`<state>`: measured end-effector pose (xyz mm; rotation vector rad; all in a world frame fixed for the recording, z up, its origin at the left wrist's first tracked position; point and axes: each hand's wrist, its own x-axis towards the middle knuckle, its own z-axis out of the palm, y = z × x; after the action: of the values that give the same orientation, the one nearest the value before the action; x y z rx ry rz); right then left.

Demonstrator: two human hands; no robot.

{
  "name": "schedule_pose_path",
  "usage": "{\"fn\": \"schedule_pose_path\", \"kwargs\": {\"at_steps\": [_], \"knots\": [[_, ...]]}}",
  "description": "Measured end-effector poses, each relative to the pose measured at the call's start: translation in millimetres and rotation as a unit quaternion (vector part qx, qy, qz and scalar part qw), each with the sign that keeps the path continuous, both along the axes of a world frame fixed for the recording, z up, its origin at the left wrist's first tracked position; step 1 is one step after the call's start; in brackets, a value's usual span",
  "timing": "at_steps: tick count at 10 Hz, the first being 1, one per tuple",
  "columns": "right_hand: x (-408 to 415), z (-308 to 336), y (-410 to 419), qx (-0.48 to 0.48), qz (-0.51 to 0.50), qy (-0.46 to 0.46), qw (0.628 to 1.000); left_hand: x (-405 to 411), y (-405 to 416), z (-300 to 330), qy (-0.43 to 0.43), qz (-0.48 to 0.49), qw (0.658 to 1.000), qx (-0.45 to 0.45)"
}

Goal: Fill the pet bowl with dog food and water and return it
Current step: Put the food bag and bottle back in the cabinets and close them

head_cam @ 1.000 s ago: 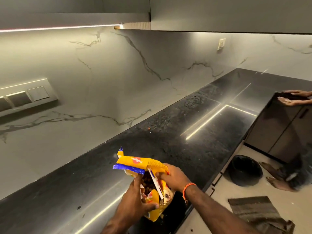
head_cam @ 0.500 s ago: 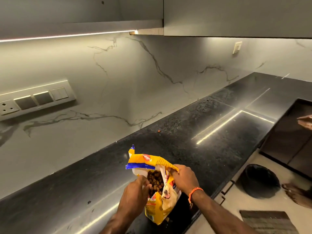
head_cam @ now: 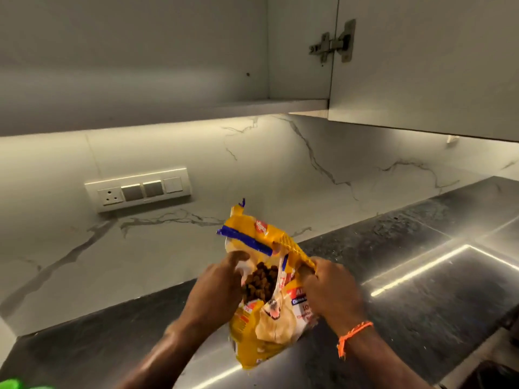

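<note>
A: Above the dark counter [head_cam: 407, 290], the open yellow food bag [head_cam: 261, 313] is held up, left hand [head_cam: 216, 293] pinching one side of the mouth, right hand [head_cam: 331, 296] gripping the other.

B: No bowl in view. Tilt it and the kibble [head_cam: 259, 282] could spill out.

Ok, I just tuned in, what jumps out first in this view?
The yellow dog food bag, held open low in the middle by the left hand and right hand, brown kibble showing inside. It sits above the black countertop. A white switch panel is on the marble wall, left.
</note>
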<state>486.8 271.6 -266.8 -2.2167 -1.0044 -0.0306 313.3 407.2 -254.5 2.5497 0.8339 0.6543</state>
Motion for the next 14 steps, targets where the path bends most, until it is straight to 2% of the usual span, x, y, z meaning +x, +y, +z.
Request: {"fn": "schedule_pose_path", "kwargs": {"at_steps": [2, 4, 5, 6, 7, 8, 9, 10, 12, 13, 14], "knots": [[-11, 118, -5, 0.121, 0.06, -0.116, 0.984, -8, 15, 123, -0.07, -0.003, 0.992, 0.103], [-9, 246, -3, 0.212, 0.1, -0.123, 0.964, -4, 32, 251, -0.15, -0.036, 0.987, 0.042], [-5, 302, 7, 0.229, 0.102, -0.089, 0.964, -1, 36, 309, -0.163, -0.043, 0.986, 0.02], [3, 347, 26, 0.227, 0.106, -0.064, 0.966, 7, 45, 355, -0.147, -0.044, 0.988, 0.02], [16, 380, 54, 0.207, 0.102, -0.094, 0.969, 18, 62, 387, -0.131, -0.051, 0.99, 0.014], [21, 406, 77, 0.157, 0.081, -0.136, 0.975, 32, 87, 407, -0.13, -0.05, 0.99, 0.0], [33, 423, 109, 0.167, 0.07, -0.129, 0.975, 52, 122, 416, -0.129, -0.044, 0.991, -0.01], [60, 432, 153, 0.124, 0.065, -0.134, 0.981, 74, 156, 413, -0.131, -0.041, 0.99, -0.036], [81, 421, 211, 0.126, 0.068, -0.109, 0.984, 114, 228, 407, -0.117, -0.016, 0.992, -0.052], [97, 414, 241, 0.158, 0.047, -0.094, 0.982, 130, 258, 402, -0.112, -0.01, 0.992, -0.051], [110, 401, 269, 0.163, 0.021, -0.085, 0.983, 145, 284, 393, -0.137, -0.007, 0.989, -0.047]]}}
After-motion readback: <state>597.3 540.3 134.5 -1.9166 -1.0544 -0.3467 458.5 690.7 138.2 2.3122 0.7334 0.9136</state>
